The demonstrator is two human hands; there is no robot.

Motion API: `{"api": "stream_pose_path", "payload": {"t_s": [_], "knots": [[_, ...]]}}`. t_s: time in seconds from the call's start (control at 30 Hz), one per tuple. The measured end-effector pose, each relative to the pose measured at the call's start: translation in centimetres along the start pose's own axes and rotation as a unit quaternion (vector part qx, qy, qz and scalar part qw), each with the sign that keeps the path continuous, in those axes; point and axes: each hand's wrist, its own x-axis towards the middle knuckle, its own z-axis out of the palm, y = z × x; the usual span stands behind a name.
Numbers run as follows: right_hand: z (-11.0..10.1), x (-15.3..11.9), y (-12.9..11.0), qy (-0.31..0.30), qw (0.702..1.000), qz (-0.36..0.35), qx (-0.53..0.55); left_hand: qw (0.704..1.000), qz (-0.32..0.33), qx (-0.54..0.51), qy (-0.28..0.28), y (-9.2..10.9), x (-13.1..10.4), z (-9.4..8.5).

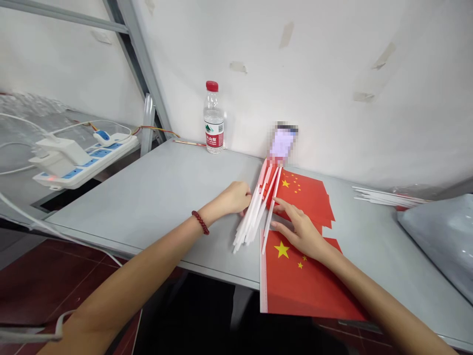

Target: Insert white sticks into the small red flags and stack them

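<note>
Several white sticks lie in a loose bundle on the grey table, their lower ends toward me. Just left of the bundle is my left hand, its fingers curled in; what they hold, if anything, is hidden. My right hand reaches over the red flags with its fingers apart, the fingertips beside a separate white stick. One red flag with yellow stars hangs over the table's front edge. More red flags lie behind it, overlapping, right of the sticks.
A red-capped water bottle and a blurred phone stand by the wall. More white sticks and a grey plastic bag lie at the right. A power strip with cables is at the left, near a metal frame.
</note>
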Motion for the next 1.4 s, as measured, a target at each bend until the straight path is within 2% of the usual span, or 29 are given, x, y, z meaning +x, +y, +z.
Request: {"api": "stream_pose_path", "payload": {"t_s": [0.2, 0.37, 0.6, 0.67, 0.8, 0.93, 1.07, 1.2, 1.27, 1.4], "knots": [[0.3, -0.1, 0.2, 0.007, 1.000, 0.003, 0.009, 0.996, -0.008, -0.065, -0.068, 0.1, 0.1, 1.4], [0.5, 0.0, 0.4, 0.023, 1.000, -0.006, 0.020, 0.998, 0.012, -0.010, -0.065, -0.2, 0.3, 2.0], [0.3, 0.2, 0.2, 0.018, 0.999, -0.005, 0.029, 0.999, 0.028, 0.025, -0.036, 0.2, 0.1, 1.9], [0.3, 0.1, 0.2, 0.014, 1.000, -0.002, 0.024, 0.998, 0.019, 0.019, -0.049, 0.4, -0.1, 1.6], [0.4, 0.0, 0.3, 0.011, 1.000, 0.007, 0.019, 0.994, -0.009, -0.014, -0.110, 0.4, -0.4, 0.7], [0.4, 0.0, 0.4, 0.010, 1.000, 0.000, 0.026, 0.989, -0.020, -0.094, -0.115, 0.2, -0.1, 0.4], [0.3, 0.0, 0.3, 0.007, 0.999, 0.005, 0.042, 0.985, 0.018, -0.128, -0.117, 0.8, -0.4, 0.7], [0.2, 0.0, 0.2, 0.009, 0.999, 0.004, 0.050, 0.980, 0.114, -0.061, -0.152, 1.6, -1.1, 0.5], [0.2, 0.1, 0.3, 0.011, 0.999, 0.000, 0.052, 0.980, 0.151, -0.018, -0.132, 1.6, -1.3, 0.5], [0.2, 0.1, 0.3, 0.009, 0.999, -0.001, 0.038, 0.976, 0.187, 0.107, -0.011, 1.1, -0.9, 1.0]]}}
